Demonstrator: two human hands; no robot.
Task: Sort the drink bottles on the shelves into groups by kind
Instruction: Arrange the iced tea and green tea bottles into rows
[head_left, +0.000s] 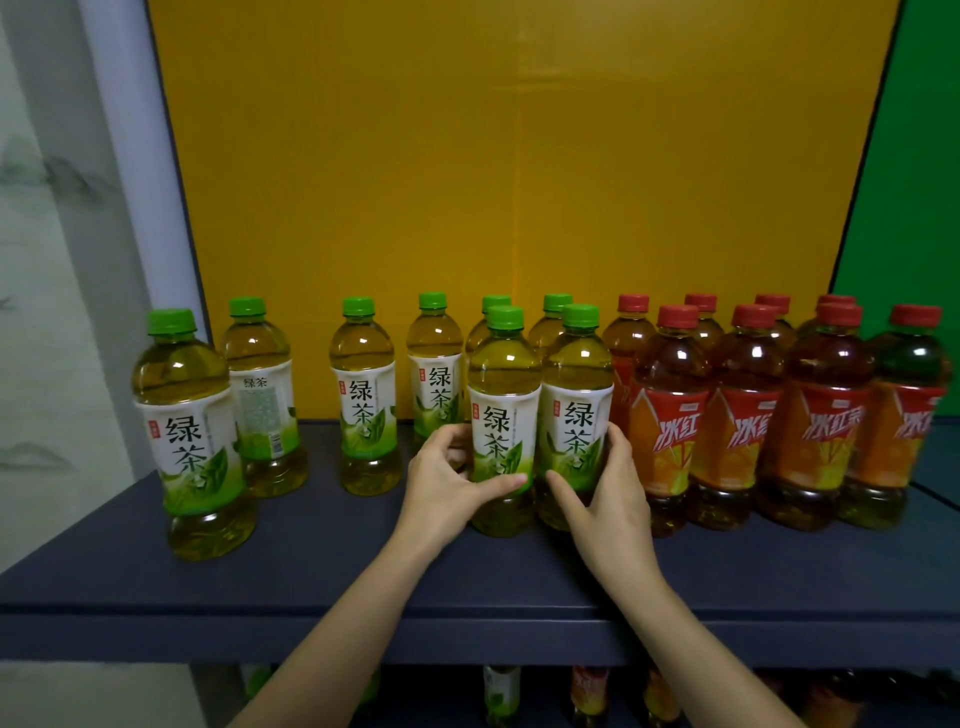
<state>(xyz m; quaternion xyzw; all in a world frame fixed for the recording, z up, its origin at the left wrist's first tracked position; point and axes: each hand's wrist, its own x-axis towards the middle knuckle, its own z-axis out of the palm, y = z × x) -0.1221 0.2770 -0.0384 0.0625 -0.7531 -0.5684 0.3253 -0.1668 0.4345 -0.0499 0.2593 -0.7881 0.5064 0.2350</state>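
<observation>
Several green tea bottles with green caps stand on the left and middle of the dark shelf (322, 571). Several red-capped iced tea bottles (670, 415) are grouped on the right. My left hand (447, 478) wraps around the lower part of one front green tea bottle (501, 405). My right hand (608, 493) wraps around the green tea bottle (576, 405) beside it. Both bottles stand upright on the shelf, touching each other, right next to the red group.
A green tea bottle (189, 431) stands alone near the shelf's front left, with a back-facing one (260, 395) behind it. A yellow panel (519, 156) backs the shelf, a green one (914, 182) at right. More bottles show on the shelf below (501, 691).
</observation>
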